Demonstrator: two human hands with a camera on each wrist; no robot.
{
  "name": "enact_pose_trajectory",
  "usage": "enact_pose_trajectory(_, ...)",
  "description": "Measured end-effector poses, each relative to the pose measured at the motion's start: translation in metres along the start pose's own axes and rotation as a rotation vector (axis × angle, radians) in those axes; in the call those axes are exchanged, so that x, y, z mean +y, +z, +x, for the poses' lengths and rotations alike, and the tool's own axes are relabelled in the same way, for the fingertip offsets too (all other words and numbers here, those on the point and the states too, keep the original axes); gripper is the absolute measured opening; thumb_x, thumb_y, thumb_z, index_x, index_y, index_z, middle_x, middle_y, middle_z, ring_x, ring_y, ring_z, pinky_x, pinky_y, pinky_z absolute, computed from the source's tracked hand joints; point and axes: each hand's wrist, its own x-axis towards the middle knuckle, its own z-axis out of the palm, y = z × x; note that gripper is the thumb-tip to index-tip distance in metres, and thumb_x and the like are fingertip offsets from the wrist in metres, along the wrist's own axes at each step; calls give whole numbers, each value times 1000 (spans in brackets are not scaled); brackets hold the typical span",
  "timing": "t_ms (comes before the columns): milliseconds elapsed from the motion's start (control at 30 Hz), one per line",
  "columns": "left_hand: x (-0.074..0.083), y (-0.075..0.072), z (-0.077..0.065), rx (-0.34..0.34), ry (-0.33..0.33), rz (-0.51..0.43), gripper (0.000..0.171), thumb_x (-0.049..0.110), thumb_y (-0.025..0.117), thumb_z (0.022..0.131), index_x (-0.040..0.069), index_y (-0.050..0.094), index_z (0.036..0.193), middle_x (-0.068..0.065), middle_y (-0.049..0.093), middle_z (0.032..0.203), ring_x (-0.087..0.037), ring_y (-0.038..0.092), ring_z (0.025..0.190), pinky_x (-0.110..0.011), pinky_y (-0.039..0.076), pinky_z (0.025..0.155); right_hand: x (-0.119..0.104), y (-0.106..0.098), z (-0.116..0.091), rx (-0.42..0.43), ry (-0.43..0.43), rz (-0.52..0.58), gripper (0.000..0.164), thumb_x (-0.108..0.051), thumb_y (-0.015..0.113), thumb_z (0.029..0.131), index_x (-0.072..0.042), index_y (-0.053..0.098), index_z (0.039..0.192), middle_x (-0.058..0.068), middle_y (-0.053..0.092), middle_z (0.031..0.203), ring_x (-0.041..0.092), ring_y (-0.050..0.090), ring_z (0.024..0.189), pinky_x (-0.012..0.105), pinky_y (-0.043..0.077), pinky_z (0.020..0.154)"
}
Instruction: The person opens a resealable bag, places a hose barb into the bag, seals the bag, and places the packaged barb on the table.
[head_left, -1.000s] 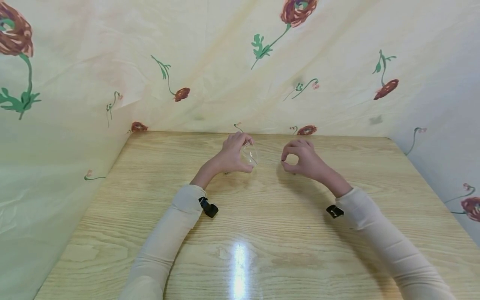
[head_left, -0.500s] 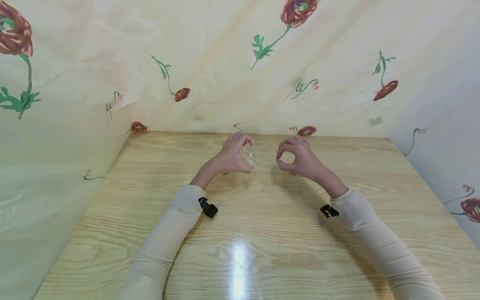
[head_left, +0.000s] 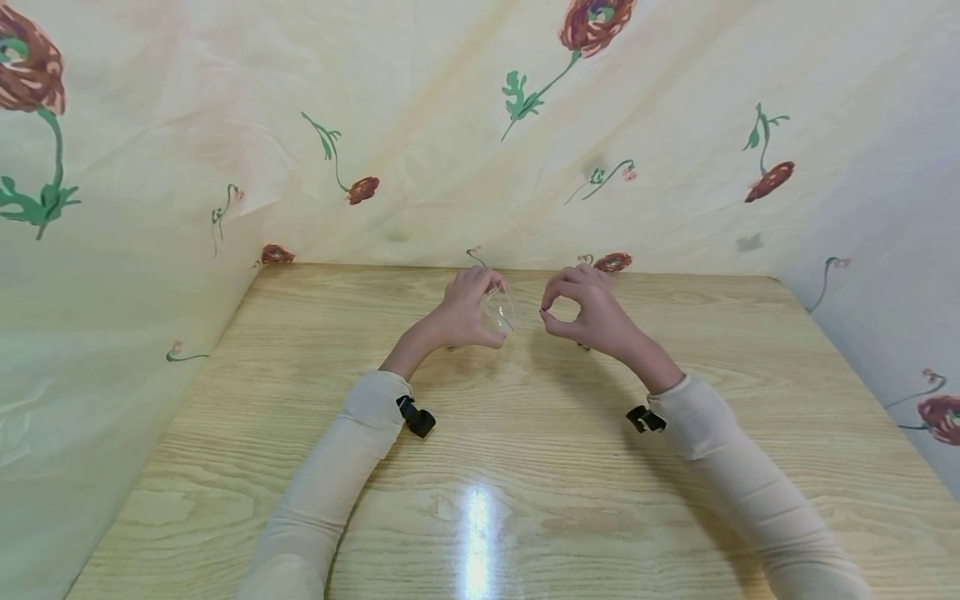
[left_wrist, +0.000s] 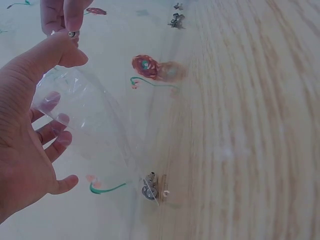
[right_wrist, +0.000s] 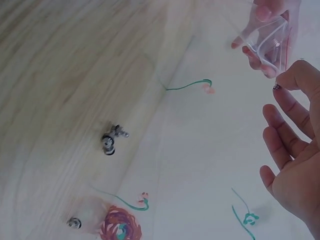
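Note:
My left hand (head_left: 468, 310) holds a clear plastic bag (left_wrist: 82, 100) by its mouth, thumb and fingers spread apart with the film stretched between them. The right hand (head_left: 592, 315) is just to the right of the bag's mouth, its thumb and index finger meeting in a ring. Pinched at those fingertips is a tiny shiny metal piece (right_wrist: 276, 87), too small to make out its kind. In the left wrist view, the right fingertips overlap the left thumb. A cluster of small metal parts (left_wrist: 150, 189) lies on the table below the bag, partly behind its film.
Another small metal cluster (right_wrist: 111, 140) sits on the wooden table (head_left: 510, 433) near its back edge, with a single metal piece (right_wrist: 74, 223) apart from it. A flower-printed sheet (head_left: 435, 125) rises behind the table and on both sides.
The right hand has moved left toward the bag, carrying the tiny metal piece. My left hand and the bag have stayed in place.

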Motion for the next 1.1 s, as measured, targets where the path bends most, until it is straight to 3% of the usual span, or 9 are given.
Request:
enact_pose_trajectory(833,0,-1,-2,-1,-6,-12,66,25,84,72,10,49,127,-7,45,117,-27,37,114,-46,29,94,-20,16,24,11,-55,45,9,-5,77,81,-12,71,84,10,69,100,28,51,94,49,29,90)
enact_pose_trajectory(1100,2,-2,-2,-23,-5,-30,67,22,83,72,9,47,128,-14,46,121,-29,34,115,-50,27,95,-22,19,26,0,-59,60,10,-3,77,82,-12,72,84,9,69,99,28,51,94,49,29,90)
